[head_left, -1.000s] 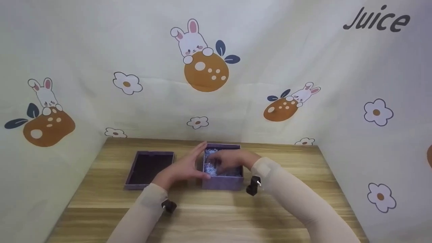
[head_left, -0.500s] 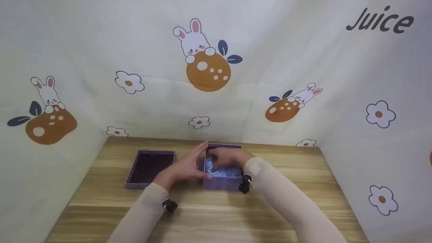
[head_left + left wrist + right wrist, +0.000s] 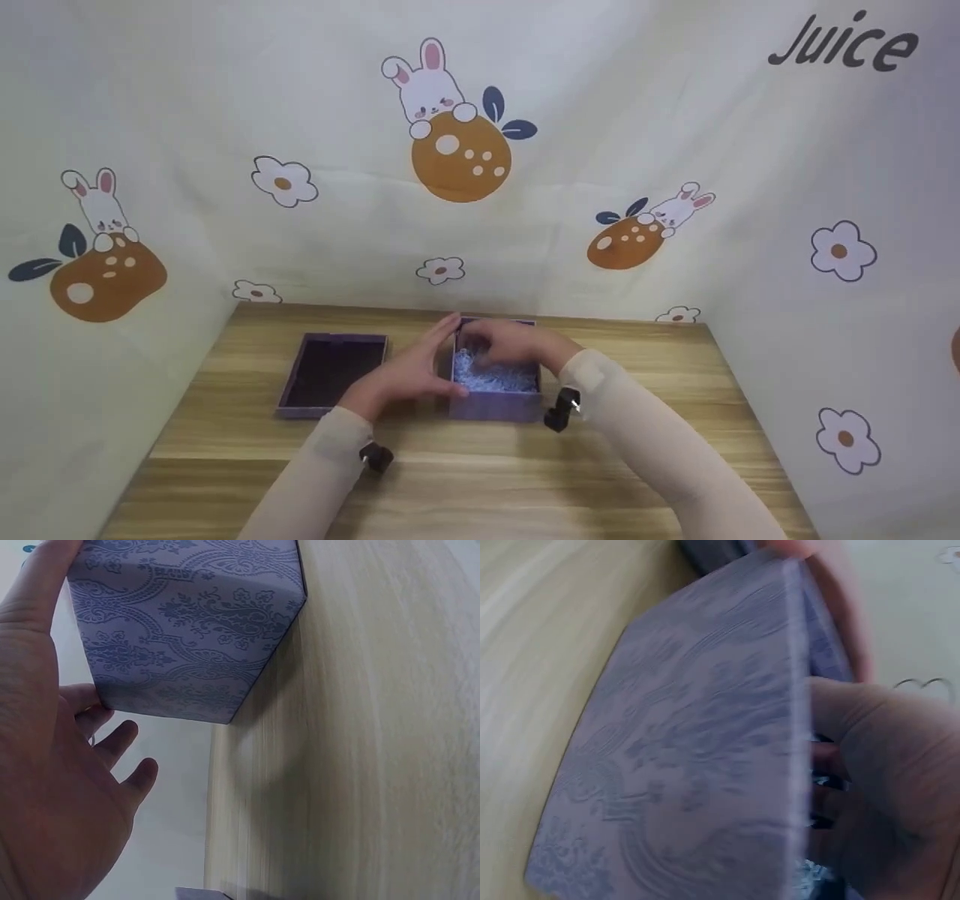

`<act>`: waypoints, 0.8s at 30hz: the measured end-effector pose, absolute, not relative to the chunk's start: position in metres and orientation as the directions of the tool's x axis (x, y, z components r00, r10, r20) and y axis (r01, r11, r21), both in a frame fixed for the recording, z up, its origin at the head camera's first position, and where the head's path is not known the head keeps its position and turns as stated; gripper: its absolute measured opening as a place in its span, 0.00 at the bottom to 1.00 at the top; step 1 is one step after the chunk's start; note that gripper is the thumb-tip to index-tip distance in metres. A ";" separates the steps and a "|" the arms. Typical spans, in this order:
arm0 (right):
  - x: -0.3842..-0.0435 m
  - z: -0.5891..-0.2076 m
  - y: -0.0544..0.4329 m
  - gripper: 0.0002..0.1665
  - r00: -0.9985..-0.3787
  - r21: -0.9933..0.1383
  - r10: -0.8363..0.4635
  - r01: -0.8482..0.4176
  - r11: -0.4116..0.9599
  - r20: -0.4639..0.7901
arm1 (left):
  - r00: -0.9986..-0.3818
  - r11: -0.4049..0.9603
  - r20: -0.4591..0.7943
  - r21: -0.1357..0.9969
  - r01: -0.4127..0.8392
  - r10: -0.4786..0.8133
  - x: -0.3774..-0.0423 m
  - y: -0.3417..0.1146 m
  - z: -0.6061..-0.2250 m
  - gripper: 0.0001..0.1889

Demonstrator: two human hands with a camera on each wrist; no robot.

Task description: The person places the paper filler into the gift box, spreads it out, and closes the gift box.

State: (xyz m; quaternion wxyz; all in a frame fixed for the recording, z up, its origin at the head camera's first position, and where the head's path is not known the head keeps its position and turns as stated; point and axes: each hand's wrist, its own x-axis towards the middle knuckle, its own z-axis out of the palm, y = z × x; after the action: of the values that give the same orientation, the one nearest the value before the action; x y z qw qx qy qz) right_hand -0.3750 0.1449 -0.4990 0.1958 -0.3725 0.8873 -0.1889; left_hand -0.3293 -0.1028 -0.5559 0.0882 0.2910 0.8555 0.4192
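A lilac patterned box (image 3: 495,408) stands open near the table's back edge, with pale blue shredded paper (image 3: 501,379) inside. My left hand (image 3: 405,376) holds its left side, thumb at the front corner and index finger at the back one. In the left wrist view, the lower fingers of that hand (image 3: 64,765) stick out past the box's corner. My right hand (image 3: 511,342) reaches in over the back part of the box, fingers bent down at the shreds. Its fingertips are hidden, and I cannot tell whether they pinch any paper. The right wrist view is blurred.
A shallow purple lid (image 3: 306,412) with a dark inside lies on the wooden table (image 3: 450,480), left of the box. Behind the table and on both sides hangs a pale printed cloth (image 3: 337,240).
My right hand has moved toward the back of the box, and shredded paper now shows across the front part, which was dark and partly covered before. The left hand stays in place.
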 end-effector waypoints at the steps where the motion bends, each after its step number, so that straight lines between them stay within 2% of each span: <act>1: -0.374 -0.496 0.146 0.23 -0.633 -0.494 -0.749 -0.596 0.632 -0.194 | -0.818 0.481 0.091 0.769 0.420 0.568 -0.329 -0.103 -0.556 0.71; 4: -0.371 -0.492 0.146 0.18 -0.568 -0.544 -0.797 -0.611 0.575 -0.205 | -0.822 0.485 0.089 0.770 0.415 0.563 -0.328 -0.104 -0.556 0.71; 7: -0.371 -0.496 0.144 0.18 -0.513 -0.549 -0.823 -0.626 0.554 -0.245 | -0.820 0.485 0.090 0.768 0.418 0.565 -0.328 -0.104 -0.556 0.71; 9: -0.373 -0.501 0.143 0.21 -0.520 -0.531 -0.812 -0.624 0.573 -0.266 | -0.818 0.486 0.095 0.763 0.426 0.567 -0.329 -0.103 -0.556 0.71; 15: -0.375 -0.519 0.141 0.30 -0.599 -0.451 -0.731 -0.581 0.677 -0.325 | -0.812 0.484 0.103 0.757 0.438 0.574 -0.330 -0.101 -0.557 0.71; 19: -0.372 -0.524 0.138 0.31 -0.605 -0.422 -0.731 -0.601 0.679 -0.315 | -0.815 0.480 0.104 0.763 0.433 0.570 -0.329 -0.102 -0.556 0.71; 24: -0.369 -0.513 0.138 0.26 -0.591 -0.418 -0.750 -0.625 0.659 -0.299 | -0.810 0.475 0.112 0.761 0.442 0.575 -0.330 -0.103 -0.556 0.70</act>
State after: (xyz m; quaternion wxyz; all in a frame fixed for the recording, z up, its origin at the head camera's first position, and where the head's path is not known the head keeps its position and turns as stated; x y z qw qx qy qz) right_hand -0.3693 0.1377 -0.5126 0.2296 -0.3898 0.8814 -0.1358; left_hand -0.3300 -0.1027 -0.5561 0.0797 0.2974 0.8550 0.4173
